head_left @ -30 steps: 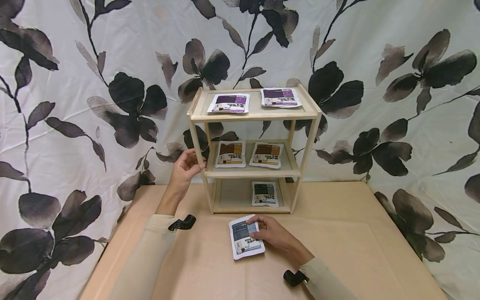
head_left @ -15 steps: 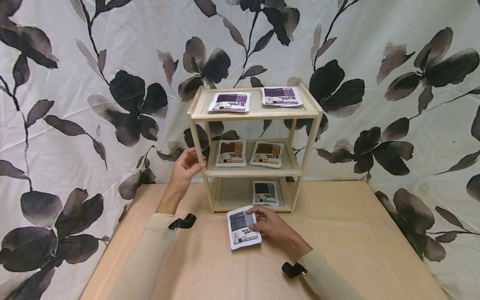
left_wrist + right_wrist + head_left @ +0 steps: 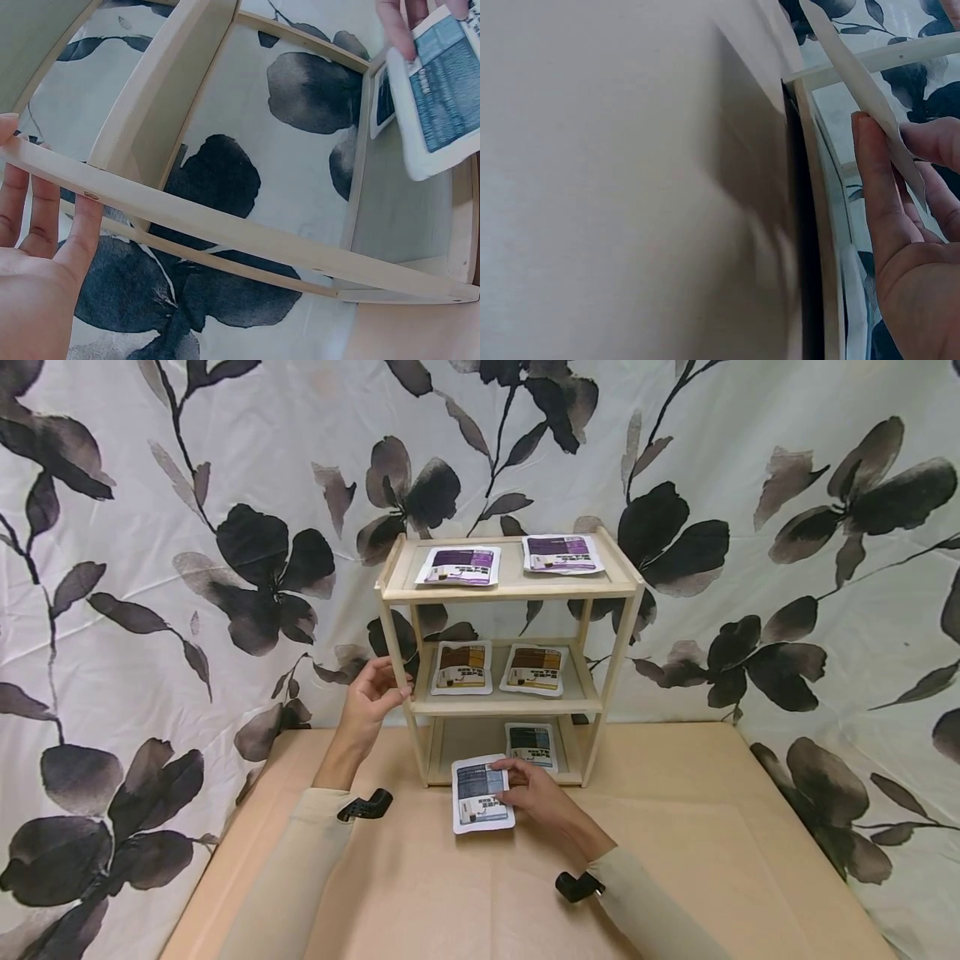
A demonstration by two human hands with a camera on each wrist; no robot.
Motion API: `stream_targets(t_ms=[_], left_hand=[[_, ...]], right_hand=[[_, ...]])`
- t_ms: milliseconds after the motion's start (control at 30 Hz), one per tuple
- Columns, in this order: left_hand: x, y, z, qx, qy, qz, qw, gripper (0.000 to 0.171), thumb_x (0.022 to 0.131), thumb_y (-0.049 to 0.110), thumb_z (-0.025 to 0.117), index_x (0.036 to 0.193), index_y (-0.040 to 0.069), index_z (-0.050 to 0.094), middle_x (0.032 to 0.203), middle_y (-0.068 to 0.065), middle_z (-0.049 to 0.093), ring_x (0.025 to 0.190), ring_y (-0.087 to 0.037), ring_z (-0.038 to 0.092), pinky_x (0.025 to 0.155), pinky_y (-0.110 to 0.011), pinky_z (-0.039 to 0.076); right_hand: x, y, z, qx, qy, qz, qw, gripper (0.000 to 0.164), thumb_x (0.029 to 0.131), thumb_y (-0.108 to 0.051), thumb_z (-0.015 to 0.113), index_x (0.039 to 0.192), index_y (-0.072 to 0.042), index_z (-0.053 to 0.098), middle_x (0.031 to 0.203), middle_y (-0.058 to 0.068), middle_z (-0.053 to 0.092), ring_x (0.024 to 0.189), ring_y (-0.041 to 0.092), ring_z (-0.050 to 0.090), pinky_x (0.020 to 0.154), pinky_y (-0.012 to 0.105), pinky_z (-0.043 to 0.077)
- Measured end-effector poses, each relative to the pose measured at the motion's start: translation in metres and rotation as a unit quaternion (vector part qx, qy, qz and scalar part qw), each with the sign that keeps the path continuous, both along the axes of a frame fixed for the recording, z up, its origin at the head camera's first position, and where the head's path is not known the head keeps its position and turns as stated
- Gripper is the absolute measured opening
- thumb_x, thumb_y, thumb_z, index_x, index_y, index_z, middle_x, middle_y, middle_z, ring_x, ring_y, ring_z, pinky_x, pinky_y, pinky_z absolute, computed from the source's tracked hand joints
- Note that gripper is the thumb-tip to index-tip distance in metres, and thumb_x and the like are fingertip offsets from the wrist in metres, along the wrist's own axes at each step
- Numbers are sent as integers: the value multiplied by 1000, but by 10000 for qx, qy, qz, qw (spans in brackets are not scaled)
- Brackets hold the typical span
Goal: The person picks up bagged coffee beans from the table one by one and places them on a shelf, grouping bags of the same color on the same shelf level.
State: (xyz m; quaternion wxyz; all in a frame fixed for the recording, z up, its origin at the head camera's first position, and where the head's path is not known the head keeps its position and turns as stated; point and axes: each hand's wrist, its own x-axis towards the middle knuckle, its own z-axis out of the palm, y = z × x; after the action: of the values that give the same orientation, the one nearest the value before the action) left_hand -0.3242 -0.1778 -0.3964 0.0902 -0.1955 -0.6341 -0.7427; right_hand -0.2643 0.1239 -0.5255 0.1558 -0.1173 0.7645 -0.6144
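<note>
My right hand (image 3: 536, 792) pinches a blue-and-white pouch (image 3: 476, 806) by its right edge, thumb on the front and fingers behind. The pouch is raised off the table, in front of the bottom tier of a wooden three-tier shelf (image 3: 510, 710). In the right wrist view the pouch (image 3: 859, 79) shows edge-on between thumb and fingers. My left hand (image 3: 369, 697) grips the shelf's front left post at middle-tier height; in the left wrist view its fingers (image 3: 79, 240) wrap that post. Another blue-and-white pouch (image 3: 531, 743) lies on the bottom tier's right side, partly hidden by the held one.
Two purple pouches, one left (image 3: 459, 566) and one right (image 3: 561, 554), lie on the top tier. Two brown pouches, one left (image 3: 461, 668) and one right (image 3: 534, 669), lie on the middle tier. A floral cloth (image 3: 750, 568) hangs behind the table (image 3: 675, 827).
My right hand has carried the blue-and-white pouch forward and up toward the bottom tier, turning it straighter. My left hand stays on the post.
</note>
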Motion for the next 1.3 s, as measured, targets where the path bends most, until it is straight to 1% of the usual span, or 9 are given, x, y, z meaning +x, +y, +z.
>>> stream_targets(t_ms=[200,667,767,900,967,1033,1133,1200,1300], left_hand=[[-1,-1,-1,-36,36,6,10000,42,90,-12,65,120,18,64,111,-23,61,99,-20,62,85,-29,61],[-1,0,-2,-32,34,41,10000,43,89,-12,66,120,18,64,113,-27,59,99,-18,63,84,-28,61],[-1,-1,-2,-47,63,51,10000,43,89,-12,65,119,18,64,113,-28,59,99,-19,62,84,-27,60],[-1,-1,-1,-66,98,48,9999,42,90,-11,66,119,19,64,113,-30,58,99,-19,62,84,-27,60],[-1,-1,-1,-81,115,39,9999,42,90,-10,66,119,19,64,113,-30,57,99,-19,62,84,-27,61],[-1,-1,-1,-78,122,25,9999,42,90,-10,66,120,18,63,113,-29,58,98,-19,62,84,-28,61],[-1,-1,0,-64,122,-1,9999,41,90,-11,65,121,14,63,111,-22,61,98,-18,63,84,-29,61],[-1,-1,0,-40,103,-24,9999,41,90,-12,65,122,13,63,109,-16,63,98,-18,63,85,-29,61],[-1,-1,-1,15,101,-68,9999,41,90,-13,64,122,12,62,107,-15,63,97,-18,63,84,-29,61]], right_hand=[[-11,-3,4,34,103,-211,9997,49,89,-8,74,136,-10,59,122,15,64,107,26,63,86,29,55],[-31,-5,5,-81,538,-327,9980,55,87,-13,80,138,-10,60,118,19,57,109,37,53,78,30,51],[-34,-6,6,107,655,-448,9968,54,88,-15,79,138,-12,61,116,16,55,110,36,51,78,29,46],[-38,-9,9,157,601,-482,9969,53,89,-12,77,139,-14,60,123,14,56,111,33,52,79,29,49],[-40,-10,10,81,452,-444,9980,55,90,-10,76,141,-13,57,133,16,54,118,33,51,80,32,54],[-43,-12,10,21,362,-438,9984,57,89,-9,76,143,-12,56,141,19,50,123,33,49,83,41,59],[-48,-14,10,-52,249,-414,9988,60,90,-8,75,146,-11,53,145,23,46,125,36,49,88,52,59],[-50,-15,10,-8,294,-425,9987,60,89,-10,76,145,-13,54,143,22,48,122,35,51,91,54,58],[-54,-15,9,26,244,-342,9991,60,90,-10,75,146,-15,53,142,21,48,120,33,54,91,51,59]])
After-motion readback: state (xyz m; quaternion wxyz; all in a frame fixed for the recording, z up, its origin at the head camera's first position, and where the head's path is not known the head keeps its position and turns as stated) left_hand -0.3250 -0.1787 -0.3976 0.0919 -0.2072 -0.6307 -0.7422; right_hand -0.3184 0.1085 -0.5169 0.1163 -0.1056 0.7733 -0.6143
